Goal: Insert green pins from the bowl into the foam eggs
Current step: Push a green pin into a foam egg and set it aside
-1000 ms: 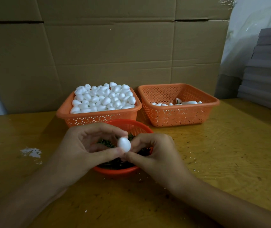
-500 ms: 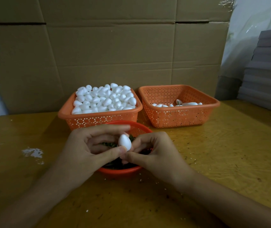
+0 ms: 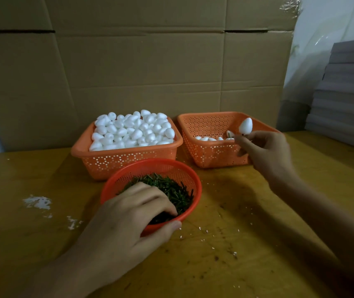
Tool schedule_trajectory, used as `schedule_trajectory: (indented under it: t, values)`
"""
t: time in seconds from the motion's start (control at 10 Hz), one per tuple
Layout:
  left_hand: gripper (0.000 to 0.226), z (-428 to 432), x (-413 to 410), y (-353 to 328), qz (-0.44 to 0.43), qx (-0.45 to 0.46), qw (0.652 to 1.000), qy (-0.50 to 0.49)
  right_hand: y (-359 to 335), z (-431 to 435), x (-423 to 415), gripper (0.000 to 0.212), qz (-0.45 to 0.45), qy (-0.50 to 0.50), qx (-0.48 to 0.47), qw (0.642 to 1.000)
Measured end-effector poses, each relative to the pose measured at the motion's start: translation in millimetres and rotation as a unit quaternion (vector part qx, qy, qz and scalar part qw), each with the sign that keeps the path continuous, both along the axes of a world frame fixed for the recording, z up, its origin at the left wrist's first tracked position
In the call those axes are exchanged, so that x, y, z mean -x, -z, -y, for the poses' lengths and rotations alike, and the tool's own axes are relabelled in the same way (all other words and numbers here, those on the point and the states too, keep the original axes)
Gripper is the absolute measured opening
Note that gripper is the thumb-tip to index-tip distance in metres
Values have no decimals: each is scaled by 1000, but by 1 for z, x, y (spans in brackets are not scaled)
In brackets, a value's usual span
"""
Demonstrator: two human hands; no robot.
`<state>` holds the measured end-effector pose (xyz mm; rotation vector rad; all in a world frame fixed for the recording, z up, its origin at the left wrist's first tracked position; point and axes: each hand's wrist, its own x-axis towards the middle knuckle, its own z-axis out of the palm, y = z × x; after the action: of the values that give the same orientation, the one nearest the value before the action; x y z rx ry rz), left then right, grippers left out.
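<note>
**A foam egg held over the right basket while the other hand digs for a pin**

At the left of the table (image 3: 236,244), white crumbs (image 3: 37,202) lie scattered. The left hand (image 3: 128,214) is down in the red bowl (image 3: 195,179), its fingers curled into the heap of green pins (image 3: 171,190) and its thumb outside against the rim. Whether a pin is caught between them cannot be told. Behind the bowl, the left basket (image 3: 128,161) is heaped with plain eggs (image 3: 133,131), white, smooth and matt. Just beside it, the right basket (image 3: 210,152) holds only a few eggs (image 3: 206,138) on its floor, at least one showing green. Over its near right corner the right hand (image 3: 266,151) pinches one foam egg (image 3: 246,125) from below at the fingertips. The pin in it, if there is one, is hidden by the fingers.

This looks like a drop-off of a pinned egg while the next pin is picked. The right hand needs only to let go over the basket, then fetch a plain egg. The left hand must single out one pin from a tangled heap
</note>
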<state>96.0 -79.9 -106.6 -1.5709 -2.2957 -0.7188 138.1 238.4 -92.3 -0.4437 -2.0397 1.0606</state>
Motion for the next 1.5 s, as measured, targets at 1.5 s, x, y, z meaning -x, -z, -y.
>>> schedule_trajectory:
  t: [1.5]
  values:
    - [7, 4, 12, -2, 15, -150, 988, 17, 14, 106, -9, 49, 193, -274, -479, 811]
